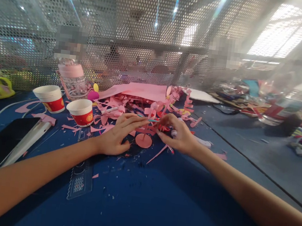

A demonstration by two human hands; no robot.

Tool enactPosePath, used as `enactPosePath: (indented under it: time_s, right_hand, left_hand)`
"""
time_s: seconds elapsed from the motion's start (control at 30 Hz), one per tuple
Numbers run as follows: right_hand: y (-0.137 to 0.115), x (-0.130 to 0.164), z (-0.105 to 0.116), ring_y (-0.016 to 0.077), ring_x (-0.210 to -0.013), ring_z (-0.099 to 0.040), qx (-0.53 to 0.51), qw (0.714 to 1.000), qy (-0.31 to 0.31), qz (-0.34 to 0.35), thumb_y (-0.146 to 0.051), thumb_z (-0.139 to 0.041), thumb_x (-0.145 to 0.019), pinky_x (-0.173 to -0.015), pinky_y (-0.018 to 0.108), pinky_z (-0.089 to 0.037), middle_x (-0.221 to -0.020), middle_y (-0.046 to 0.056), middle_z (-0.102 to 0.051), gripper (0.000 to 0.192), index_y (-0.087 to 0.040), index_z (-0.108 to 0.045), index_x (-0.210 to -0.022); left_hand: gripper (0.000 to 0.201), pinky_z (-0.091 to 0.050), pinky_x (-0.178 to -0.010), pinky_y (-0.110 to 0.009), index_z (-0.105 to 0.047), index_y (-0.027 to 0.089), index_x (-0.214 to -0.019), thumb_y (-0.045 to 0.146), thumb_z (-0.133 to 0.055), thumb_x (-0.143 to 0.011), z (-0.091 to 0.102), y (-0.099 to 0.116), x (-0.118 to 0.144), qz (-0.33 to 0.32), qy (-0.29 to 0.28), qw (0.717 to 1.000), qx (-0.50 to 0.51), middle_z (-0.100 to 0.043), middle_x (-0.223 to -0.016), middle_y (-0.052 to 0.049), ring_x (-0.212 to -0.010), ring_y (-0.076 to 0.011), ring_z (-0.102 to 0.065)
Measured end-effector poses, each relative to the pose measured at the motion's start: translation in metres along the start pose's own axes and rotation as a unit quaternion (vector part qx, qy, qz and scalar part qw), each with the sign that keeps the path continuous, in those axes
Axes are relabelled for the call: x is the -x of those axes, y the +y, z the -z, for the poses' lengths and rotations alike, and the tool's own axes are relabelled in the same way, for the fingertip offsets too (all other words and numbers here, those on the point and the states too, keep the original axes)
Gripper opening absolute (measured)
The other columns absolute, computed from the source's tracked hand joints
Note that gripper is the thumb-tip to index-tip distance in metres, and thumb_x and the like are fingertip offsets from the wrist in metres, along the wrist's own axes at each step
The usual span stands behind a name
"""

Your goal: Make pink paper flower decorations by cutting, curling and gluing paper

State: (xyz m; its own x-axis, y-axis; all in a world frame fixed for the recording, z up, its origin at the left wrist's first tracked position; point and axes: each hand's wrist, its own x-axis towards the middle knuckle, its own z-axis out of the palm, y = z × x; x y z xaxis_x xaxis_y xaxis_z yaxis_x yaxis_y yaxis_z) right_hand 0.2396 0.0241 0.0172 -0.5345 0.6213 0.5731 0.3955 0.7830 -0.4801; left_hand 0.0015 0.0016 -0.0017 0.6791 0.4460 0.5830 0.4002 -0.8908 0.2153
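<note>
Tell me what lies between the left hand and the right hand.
In the head view, a round pink piece lies on the blue table between the left hand and right hand; a thin teal piece shows above it.

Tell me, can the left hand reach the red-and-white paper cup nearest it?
Probably yes: the left hand is close, and only pink paper scraps seem to lie between it and the cup.

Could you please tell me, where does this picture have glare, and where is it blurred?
Head view: streaks of glare cross the perforated screen, and the bright window at upper right is washed out; also in the head view, haze softens the clear bottle at right.
</note>
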Motion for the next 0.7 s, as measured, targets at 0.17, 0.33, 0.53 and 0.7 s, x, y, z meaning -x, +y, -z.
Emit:
enactPosePath:
  time_s: [0.17, 0.33, 0.53, 0.7]
  right_hand:
    - [0.002, 0.003, -0.004, 0.0219, -0.104, -0.056, -0.075, 0.991, -0.108, -0.032, -0.025, -0.056, -0.076, -0.089, 0.040, -0.047, -0.109, 0.012, -0.059, 0.033, -0.016, -0.053, -0.108]
    - [0.002, 0.004, -0.016, 0.0235, -0.100, -0.054, -0.021, 0.996, -0.079, -0.042, -0.026, -0.062, -0.069, -0.089, 0.043, -0.045, -0.102, 0.010, -0.063, 0.034, -0.016, -0.061, -0.102]
    - [-0.007, -0.002, -0.025, 0.0211, -0.084, -0.058, -0.023, 0.996, -0.059, -0.069, -0.022, -0.057, -0.073, -0.078, 0.036, -0.046, -0.078, 0.005, -0.067, 0.013, -0.016, -0.068, -0.074]
    - [-0.012, -0.001, -0.026, 0.0187, -0.075, -0.057, -0.046, 0.995, -0.054, -0.072, -0.029, -0.061, -0.073, -0.068, 0.032, -0.046, -0.075, 0.004, -0.065, 0.018, -0.016, -0.069, -0.082]
  left_hand:
    - [0.087, -0.024, -0.102, -0.056, -0.026, 0.027, -0.138, 0.002, -0.041, -0.055, 0.000, 0.000, 0.001, 0.005, 0.009, 1.000, 0.001, -0.039, -0.136, -0.007, -0.123, -0.0284, -0.031]
    - [0.089, -0.024, -0.102, -0.054, -0.027, 0.026, -0.137, 0.000, -0.040, -0.053, 0.001, 0.001, 0.000, -0.003, 0.014, 1.000, 0.000, -0.039, -0.136, -0.007, -0.124, -0.0273, -0.031]
    - [0.091, -0.024, -0.102, -0.056, -0.026, 0.028, -0.137, 0.001, -0.040, -0.052, 0.001, 0.002, 0.001, 0.004, 0.011, 1.000, -0.001, -0.039, -0.136, -0.007, -0.124, -0.0280, -0.031]
    - [0.091, -0.023, -0.102, -0.056, -0.026, 0.029, -0.137, 0.002, -0.041, -0.052, 0.001, 0.002, 0.002, 0.008, 0.012, 1.000, 0.004, -0.038, -0.137, -0.006, -0.123, -0.0288, -0.030]
